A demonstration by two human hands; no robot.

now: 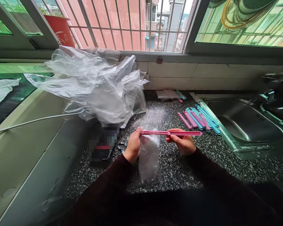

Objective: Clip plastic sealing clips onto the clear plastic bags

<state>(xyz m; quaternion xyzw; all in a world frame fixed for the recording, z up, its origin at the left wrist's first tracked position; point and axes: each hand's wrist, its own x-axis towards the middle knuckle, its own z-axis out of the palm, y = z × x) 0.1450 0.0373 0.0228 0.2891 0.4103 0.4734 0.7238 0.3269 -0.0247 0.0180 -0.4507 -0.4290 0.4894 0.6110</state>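
Dark sleeves (220, 175) reach forward over a speckled black countertop (174, 171), the broadest surface beneath the hands. Behind it stands a barred window (122, 25), open in the middle to a pink wall outside. Crumpled clear plastic (103, 84) is heaped high at the back left, and a steel sink (247, 122) is set into the counter on the right. Beside the sink's near-left edge lies a loose pile of pink and blue strips (200, 119). A dark object (103, 153), partly blurred out, rests left of the hands.

Between the hands, a narrow clear bag (149, 160) extends toward the person. The left hand (133, 146) pinches the left end of a pink strip (163, 133), close to the bag's upper left corner. The right hand (185, 145) grips the same strip farther along, thumb on the near side, with the right end poking out past the fingers. The strip runs level across the bag's upper part; whether it clasps the plastic, I cannot tell.
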